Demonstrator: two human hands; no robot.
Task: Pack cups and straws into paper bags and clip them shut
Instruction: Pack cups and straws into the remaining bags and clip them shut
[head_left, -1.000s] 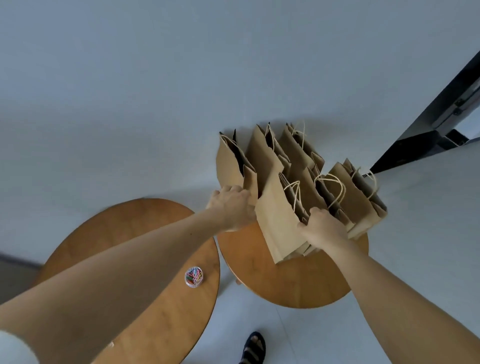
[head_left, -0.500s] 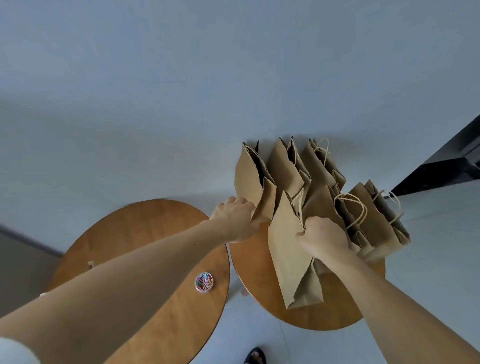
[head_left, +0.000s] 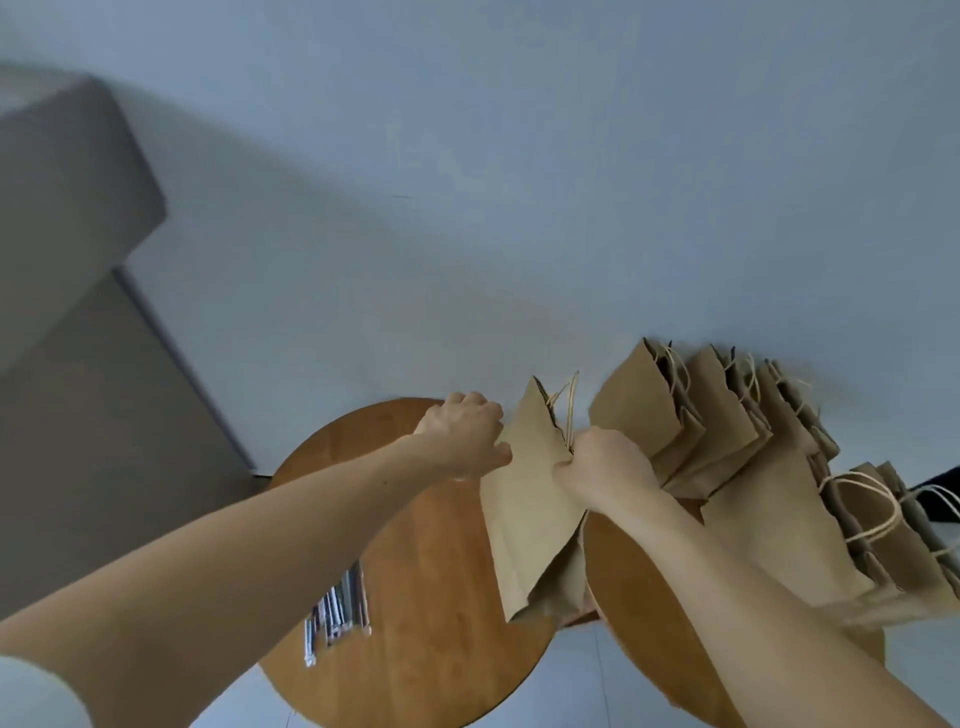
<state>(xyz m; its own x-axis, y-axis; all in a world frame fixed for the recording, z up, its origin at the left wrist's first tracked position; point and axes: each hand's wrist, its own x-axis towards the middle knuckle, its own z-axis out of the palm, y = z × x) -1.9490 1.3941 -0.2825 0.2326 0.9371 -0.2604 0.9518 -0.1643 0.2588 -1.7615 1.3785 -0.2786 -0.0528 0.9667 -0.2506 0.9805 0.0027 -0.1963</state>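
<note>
A round wooden table (head_left: 415, 597) with an orange-brown top stands on a pale grey-blue floor (head_left: 576, 675). A second round wooden table (head_left: 639, 597) sits just beside it on the right. A grey upholstered block (head_left: 67, 312) lies to the first table's left, and a dark shape (head_left: 940, 493) shows far to its right.

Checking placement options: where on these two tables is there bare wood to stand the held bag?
Left table: bare wood between the straws and the held bag, and along its near edge. Right table: crowded with standing bags at the back; only a near strip next to the held bag shows bare.
</note>
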